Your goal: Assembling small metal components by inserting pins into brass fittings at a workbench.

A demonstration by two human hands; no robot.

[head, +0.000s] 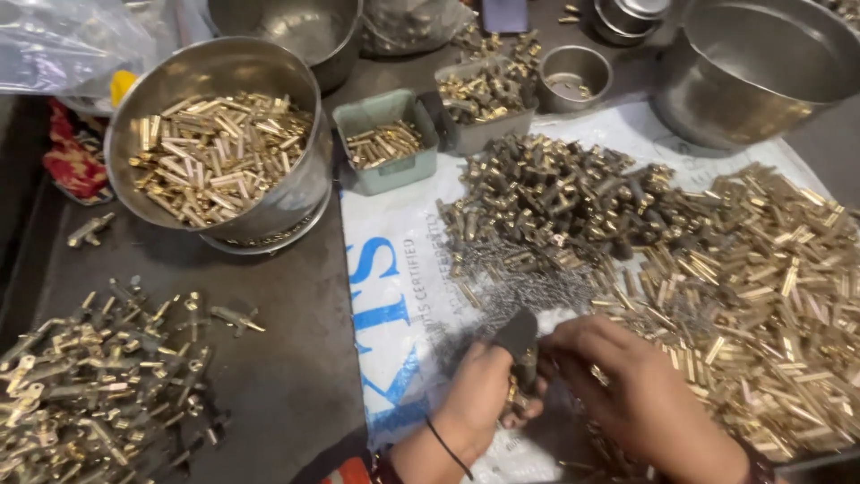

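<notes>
The left hand, its thumb in a dark cover, is closed around a small brass part. The right hand curls loosely, fingertips touching that part; a heap of brass rods lies just beyond it.

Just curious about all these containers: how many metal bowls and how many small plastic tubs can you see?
Metal bowls: 5 – brass-filled, back, small, big, top.
Plastic tubs: 2 – green, grey.
Total: 7
</notes>
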